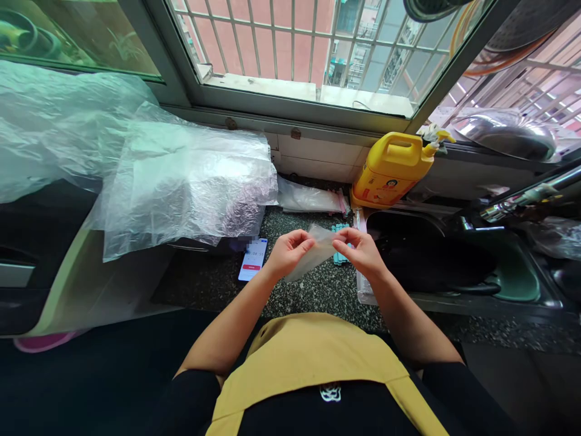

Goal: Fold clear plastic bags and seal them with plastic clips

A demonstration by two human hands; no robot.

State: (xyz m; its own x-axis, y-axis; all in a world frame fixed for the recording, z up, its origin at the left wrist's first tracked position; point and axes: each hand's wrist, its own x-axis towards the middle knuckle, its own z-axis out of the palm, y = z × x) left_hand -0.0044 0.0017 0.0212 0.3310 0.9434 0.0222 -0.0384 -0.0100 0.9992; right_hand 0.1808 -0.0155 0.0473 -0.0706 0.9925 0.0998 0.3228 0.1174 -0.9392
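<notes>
A small, clear plastic bag [313, 255] is stretched between my two hands, above the speckled dark countertop. My left hand [290, 249] pinches its left side between thumb and fingers. The upper right corner is pinched by my right hand [356, 249]. Behind my right hand lie several small light-blue pieces [340, 259], partly covered; I cannot make out their kind. A phone [253, 259] with a lit screen rests on the counter, left of my left hand. Farther back is a flat pack of clear bags [313, 198] with a pink edge.
A yellow pump jug [393, 169] stands at the back, beside the sink [521, 272], which holds a large dark pan [426, 260]. Plastic sheeting [190, 175] covers things on the left. A clear plastic container [365, 289] sits at the sink's left edge. The counter [313, 297] runs before me.
</notes>
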